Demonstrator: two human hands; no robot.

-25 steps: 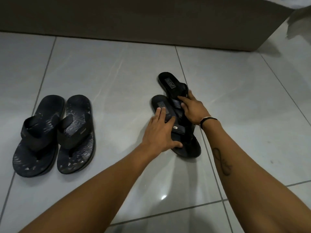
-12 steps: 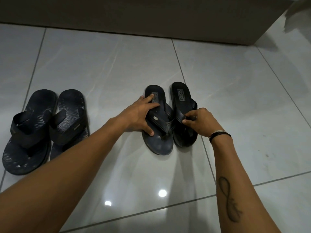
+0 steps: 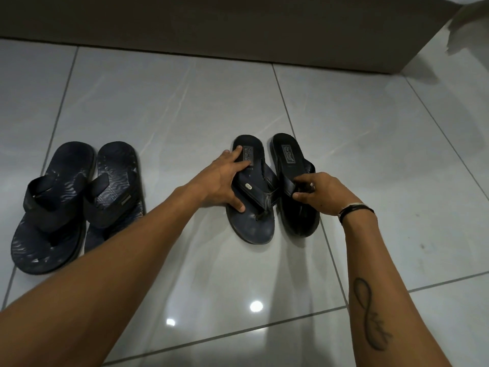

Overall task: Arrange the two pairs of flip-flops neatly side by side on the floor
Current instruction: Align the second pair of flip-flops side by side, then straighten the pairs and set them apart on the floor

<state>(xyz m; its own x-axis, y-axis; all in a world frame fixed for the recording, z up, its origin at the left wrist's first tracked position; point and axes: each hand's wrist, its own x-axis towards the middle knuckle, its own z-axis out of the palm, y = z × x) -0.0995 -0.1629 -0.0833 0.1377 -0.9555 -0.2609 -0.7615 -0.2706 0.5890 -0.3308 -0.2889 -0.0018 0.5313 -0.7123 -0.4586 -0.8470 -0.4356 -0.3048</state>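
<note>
Two dark flip-flop pairs lie on the pale tiled floor (image 3: 185,107). The patterned pair (image 3: 76,205) rests side by side at the left, untouched. At the centre, the black left flip-flop (image 3: 251,223) and black right flip-flop (image 3: 288,154) lie parallel, heels pointing away from me. My left hand (image 3: 225,181) presses flat on the left one, fingers spread over its heel and thumb by the strap. My right hand (image 3: 320,193) pinches the strap of the right one, covering its middle.
A dark wall base (image 3: 238,30) runs along the far side, turning a corner at the upper right. Something white (image 3: 471,25) hangs at the top right. Ceiling lights reflect on the tiles near me.
The two black flip-flops went from overlapping and crossed to lying side by side. My left hand shifted onto the left one's heel; my right hand now grips the other's strap.
</note>
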